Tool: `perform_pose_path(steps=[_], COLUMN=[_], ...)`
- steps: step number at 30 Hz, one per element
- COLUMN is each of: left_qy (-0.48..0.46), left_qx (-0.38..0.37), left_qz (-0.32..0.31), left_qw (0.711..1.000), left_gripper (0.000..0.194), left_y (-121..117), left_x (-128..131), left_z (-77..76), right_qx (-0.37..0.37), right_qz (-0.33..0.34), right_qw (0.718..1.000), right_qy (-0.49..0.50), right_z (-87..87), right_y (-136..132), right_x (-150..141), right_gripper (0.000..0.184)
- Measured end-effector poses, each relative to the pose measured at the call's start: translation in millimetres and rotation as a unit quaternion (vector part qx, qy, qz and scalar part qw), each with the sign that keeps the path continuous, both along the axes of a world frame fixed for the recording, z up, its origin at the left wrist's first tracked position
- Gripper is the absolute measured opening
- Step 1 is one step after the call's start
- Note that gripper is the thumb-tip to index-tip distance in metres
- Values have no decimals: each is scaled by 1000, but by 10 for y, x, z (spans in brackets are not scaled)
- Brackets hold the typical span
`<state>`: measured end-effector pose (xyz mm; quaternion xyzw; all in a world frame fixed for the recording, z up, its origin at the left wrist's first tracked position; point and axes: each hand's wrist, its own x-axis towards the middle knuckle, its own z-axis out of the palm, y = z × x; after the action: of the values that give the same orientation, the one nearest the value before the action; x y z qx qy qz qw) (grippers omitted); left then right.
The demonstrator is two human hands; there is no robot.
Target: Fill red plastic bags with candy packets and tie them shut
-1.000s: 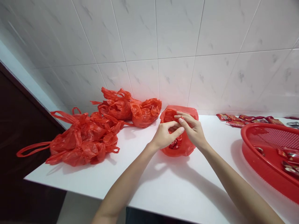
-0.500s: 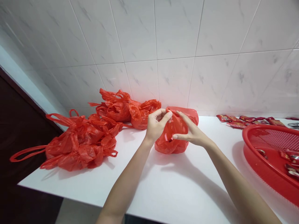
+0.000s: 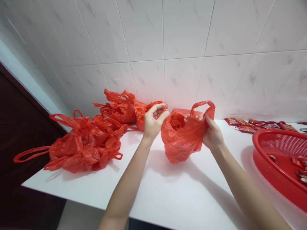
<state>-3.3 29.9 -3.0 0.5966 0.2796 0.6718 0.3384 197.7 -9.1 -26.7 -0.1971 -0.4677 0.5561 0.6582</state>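
Middle of the white counter (image 3: 172,198), a red plastic carrier bag (image 3: 179,139) sits slumped with its mouth open, one handle loop (image 3: 203,107) standing up toward the far right, its long axis roughly upright. Right hand (image 3: 213,135) is closed on that side of the bag, fingers bunched into the plastic. Left hand (image 3: 153,123) is curled narrow just left of the bag; can't tell if it's pinching anything. Compared with a second ago, the handle's pulled up and the bag stands taller. Off right, a red plastic basket (image 3: 278,163) holds red sachets (image 3: 301,175), with more sachets (image 3: 249,126) on the counter beyond. Left, knotted red bags (image 3: 81,147) are heaped near the tiled wall (image 3: 144,38).
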Motion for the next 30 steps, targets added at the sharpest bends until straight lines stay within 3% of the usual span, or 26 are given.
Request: perform_pose_path(steps=[4,6,9,12,15,19,23,30], left_qy=[0,16,91,171,188,187,151,146], left_qx=[1,15,31,39,51,61,62,76], left_qz=[8,-21,-145,-273,-326,-296,-247,-203], left_qw=[1000,1000,985,946,925,935,955,965], left_gripper=[30,31,27,21,19,18,16,14], left_y=[97,86,-33,-202,-304,-275,-206,-199], left_x=[-92,-137,-182,-164,-80,53,122,154], left_z=[-13,5,71,138,144,63,0,-8], right_qx=[-46,-63,-85,-118,-137,-94,-100,-60], right_qz=[-8,-36,-85,-116,-108,-49,35,73], right_qw=[998,997,992,986,984,984,959,925], right_qy=[39,39,23,-4,-32,-140,-264,-368], right_z=[45,44,11,-34,-56,-52,-61,-38], right_y=[-7,6,42,69,48,-42,-105,-166], right_x=[44,45,-1,-81,-147,-175,-160,-154], right_gripper=[43,44,42,33,22,21,15,18])
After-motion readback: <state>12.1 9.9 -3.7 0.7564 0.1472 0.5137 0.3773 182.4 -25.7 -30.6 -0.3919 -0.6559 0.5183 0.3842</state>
